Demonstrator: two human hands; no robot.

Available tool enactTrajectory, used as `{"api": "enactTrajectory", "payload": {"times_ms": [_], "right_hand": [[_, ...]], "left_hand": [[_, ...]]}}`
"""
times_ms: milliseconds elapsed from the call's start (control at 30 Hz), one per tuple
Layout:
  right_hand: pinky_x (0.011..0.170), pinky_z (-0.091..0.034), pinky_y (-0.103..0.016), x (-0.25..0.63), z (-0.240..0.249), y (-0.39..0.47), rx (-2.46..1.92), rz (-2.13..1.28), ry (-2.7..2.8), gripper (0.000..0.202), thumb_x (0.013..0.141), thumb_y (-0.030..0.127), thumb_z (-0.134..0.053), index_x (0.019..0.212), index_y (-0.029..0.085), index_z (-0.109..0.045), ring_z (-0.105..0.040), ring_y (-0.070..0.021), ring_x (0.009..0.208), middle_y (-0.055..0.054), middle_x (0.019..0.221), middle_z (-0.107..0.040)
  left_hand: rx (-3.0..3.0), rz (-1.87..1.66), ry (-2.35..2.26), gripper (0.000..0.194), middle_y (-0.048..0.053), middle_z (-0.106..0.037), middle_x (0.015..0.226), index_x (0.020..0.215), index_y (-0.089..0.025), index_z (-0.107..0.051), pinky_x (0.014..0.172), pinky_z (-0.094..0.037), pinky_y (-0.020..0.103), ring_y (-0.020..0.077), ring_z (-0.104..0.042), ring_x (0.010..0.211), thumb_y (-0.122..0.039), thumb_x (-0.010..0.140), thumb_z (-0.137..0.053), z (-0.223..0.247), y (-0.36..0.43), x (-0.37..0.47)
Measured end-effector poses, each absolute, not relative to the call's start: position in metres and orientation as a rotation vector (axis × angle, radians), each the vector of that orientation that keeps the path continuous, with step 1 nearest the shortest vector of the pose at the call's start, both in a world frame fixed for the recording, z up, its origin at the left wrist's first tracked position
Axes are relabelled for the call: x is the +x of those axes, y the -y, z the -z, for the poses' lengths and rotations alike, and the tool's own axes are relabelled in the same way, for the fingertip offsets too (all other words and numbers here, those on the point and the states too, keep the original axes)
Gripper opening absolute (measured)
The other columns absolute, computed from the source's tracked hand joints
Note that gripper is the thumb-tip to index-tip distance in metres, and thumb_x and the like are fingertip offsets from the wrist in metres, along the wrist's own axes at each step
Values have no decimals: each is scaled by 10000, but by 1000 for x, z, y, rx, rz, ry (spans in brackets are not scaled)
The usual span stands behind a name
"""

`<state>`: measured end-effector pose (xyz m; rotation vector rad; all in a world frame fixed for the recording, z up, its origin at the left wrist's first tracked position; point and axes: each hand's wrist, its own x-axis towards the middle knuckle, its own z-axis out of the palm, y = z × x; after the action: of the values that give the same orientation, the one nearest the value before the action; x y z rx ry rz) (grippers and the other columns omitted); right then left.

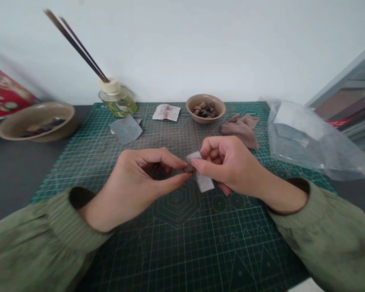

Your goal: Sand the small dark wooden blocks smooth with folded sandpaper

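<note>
Over the middle of the green cutting mat (176, 243), my two hands meet. My left hand (140, 178) pinches a small brown block (187, 168), resembling a wood piece, between thumb and forefinger; most of it is hidden. Closed on a pale folded strip that looks like sandpaper (205, 182), my right hand (228, 162) presses its thumb near the block. The strip touches or nearly touches the block. Behind the hands stands a small tan bowl (205, 98) with several brown blocks (205, 109) in it.
A larger bowl (63, 117) with dark pieces sits left. Behind are a reed diffuser (117, 101), grey sheets (126, 129) and a stained white paper (166, 112). A brownish cloth (241, 129) and a clear plastic bag (310, 142) lie right. A wall borders the back.
</note>
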<state>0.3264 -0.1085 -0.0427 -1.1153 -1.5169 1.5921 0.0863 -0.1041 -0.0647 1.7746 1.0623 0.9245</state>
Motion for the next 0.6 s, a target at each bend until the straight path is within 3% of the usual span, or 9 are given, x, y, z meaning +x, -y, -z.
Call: {"api": "enactTrajectory", "payload": {"times_ms": [433, 600], "right_hand": [[307, -340, -127, 325, 44, 108, -1118, -1611, 1504, 344, 865, 318, -947, 836, 206, -623, -522, -70, 336, 71, 564, -675], [295, -328, -124, 324, 43, 105, -1146, -1537, 1461, 374, 854, 328, -959, 824, 209, -606, -513, -72, 318, 72, 527, -661]], "left_hand": [[1762, -935, -1029, 73, 31, -853, 904, 918, -271, -898, 704, -587, 304, 192, -753, 807, -295, 887, -960, 67, 105, 86], [1739, -924, -986, 69, 26, -868, 951, 946, -269, -901, 792, -624, 293, 188, -795, 870, -260, 897, -949, 66, 104, 86]]}}
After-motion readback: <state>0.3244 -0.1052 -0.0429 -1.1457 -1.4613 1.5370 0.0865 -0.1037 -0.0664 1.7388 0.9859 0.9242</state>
